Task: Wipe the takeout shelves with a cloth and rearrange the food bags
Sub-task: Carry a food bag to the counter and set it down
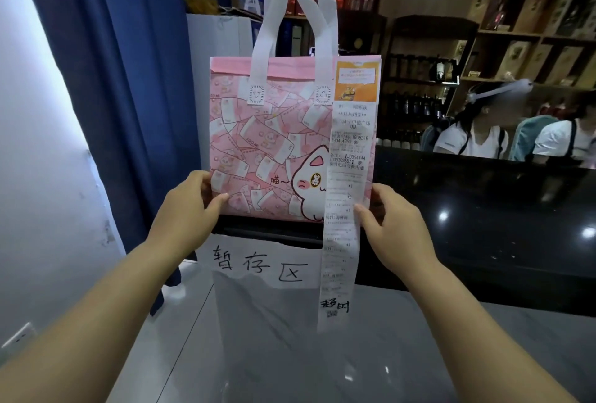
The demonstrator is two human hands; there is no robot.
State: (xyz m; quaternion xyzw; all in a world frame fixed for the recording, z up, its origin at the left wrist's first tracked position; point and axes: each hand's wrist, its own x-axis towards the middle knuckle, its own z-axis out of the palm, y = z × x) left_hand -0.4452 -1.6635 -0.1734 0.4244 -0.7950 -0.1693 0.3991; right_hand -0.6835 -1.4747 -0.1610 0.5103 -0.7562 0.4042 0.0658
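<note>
Head view: pink food bag stands upright, white handles up, its base at the near edge of the black desk. The left hand grips the bag's lower left edge; the right hand grips its lower right edge, thumb on the long receipt hanging down the bag's front. A handwritten paper sign hangs just below the bag, and a blue curtain is to its left.

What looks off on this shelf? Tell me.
The long white paper receipt on the pink cat-print tote bag hangs well below its base, overlapping the right end of the handwritten white paper sign.
</note>
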